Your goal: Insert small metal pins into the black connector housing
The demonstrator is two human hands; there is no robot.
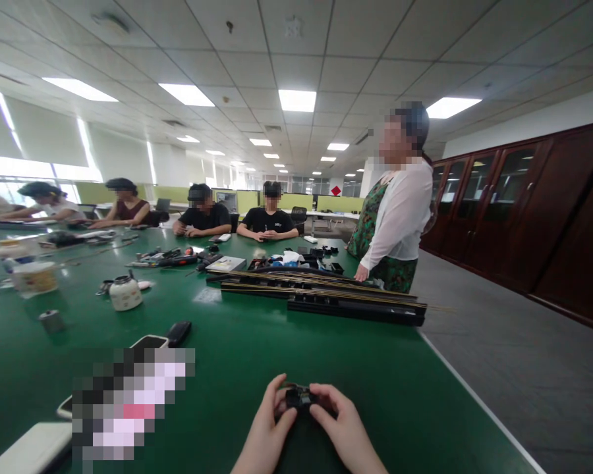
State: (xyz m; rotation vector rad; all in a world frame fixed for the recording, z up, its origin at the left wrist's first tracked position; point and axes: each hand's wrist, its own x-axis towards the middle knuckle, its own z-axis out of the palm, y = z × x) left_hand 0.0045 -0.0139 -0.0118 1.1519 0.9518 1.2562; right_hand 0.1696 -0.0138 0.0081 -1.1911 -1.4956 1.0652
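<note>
Tabletop (227, 359): smooth, glossy green. Cabinets (558, 210) look like polished dark red-brown wood with glass panes. Small can (52, 321) looks metal, dull grey; long strips (356, 311) black, plastic-looking, slight sheen.

Office space, used partly as workshop. Tile ceiling (237, 79) with inset light panels (297, 100), low yellow-green partitions (296, 201), a black office chair (299, 217), window blinds (113, 158) at left, dark wood cabinets (514, 217) at right. Workshop side: big green table (217, 368) with hand tools (178, 258) and long black strips (356, 311), people seated around it.
</note>
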